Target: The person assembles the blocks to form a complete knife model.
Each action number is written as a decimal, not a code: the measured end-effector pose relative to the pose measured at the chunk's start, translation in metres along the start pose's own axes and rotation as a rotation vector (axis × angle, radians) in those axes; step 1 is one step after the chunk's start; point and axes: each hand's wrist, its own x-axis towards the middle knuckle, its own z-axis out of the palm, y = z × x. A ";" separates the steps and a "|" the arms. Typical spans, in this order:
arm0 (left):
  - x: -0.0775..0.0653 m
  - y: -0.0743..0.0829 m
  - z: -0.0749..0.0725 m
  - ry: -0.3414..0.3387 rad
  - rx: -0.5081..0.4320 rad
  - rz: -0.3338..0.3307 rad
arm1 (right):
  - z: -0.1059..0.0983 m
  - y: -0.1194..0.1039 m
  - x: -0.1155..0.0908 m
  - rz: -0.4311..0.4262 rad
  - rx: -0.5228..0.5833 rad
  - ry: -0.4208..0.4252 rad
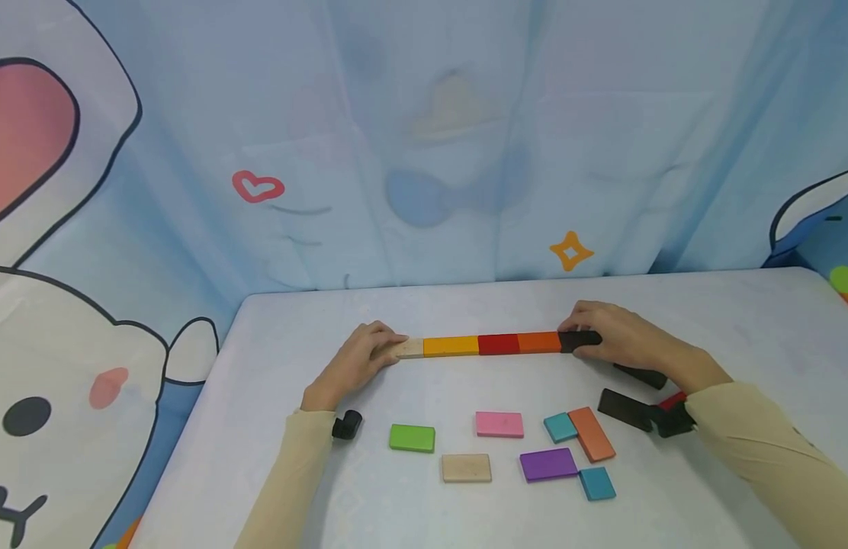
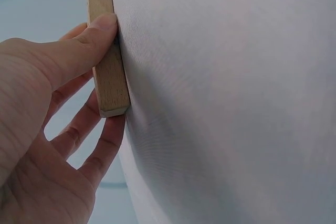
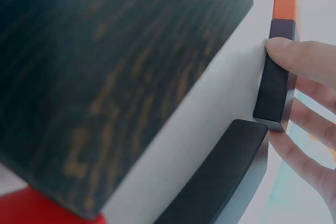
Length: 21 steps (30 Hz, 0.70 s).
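Observation:
A straight row of wooden blocks runs across the table between the two hands. From left to right it has a bare-wood block (image 1: 412, 348), a yellow block (image 1: 451, 346), a red block (image 1: 498, 345), an orange block (image 1: 539, 342) and a black block (image 1: 579, 341). My left hand (image 1: 358, 356) pinches the bare-wood block at the left end, thumb (image 2: 104, 24) on the near side and fingers behind. At the right end my right hand (image 1: 619, 335) holds the black block between thumb (image 3: 286, 51) and fingers. In the right wrist view the black block meets the orange one.
Loose blocks lie nearer me: green (image 1: 412, 438), pink (image 1: 499, 425), bare-wood (image 1: 467, 468), purple (image 1: 547, 464), two teal ones and an orange one (image 1: 592, 435). Below the right wrist are more black blocks (image 1: 624, 409) and a red one (image 1: 672, 399). A blue curtain (image 1: 465, 252) hangs behind the table.

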 end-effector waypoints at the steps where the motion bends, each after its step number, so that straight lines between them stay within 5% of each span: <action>1: 0.000 0.000 0.000 0.003 0.002 0.004 | 0.000 0.000 0.000 0.000 0.000 0.000; 13: 0.000 0.001 0.000 0.005 0.012 0.019 | 0.002 -0.001 -0.004 -0.015 -0.013 0.044; 21: 0.001 0.001 0.000 0.009 0.007 0.023 | -0.021 -0.019 -0.014 -0.057 -0.065 0.107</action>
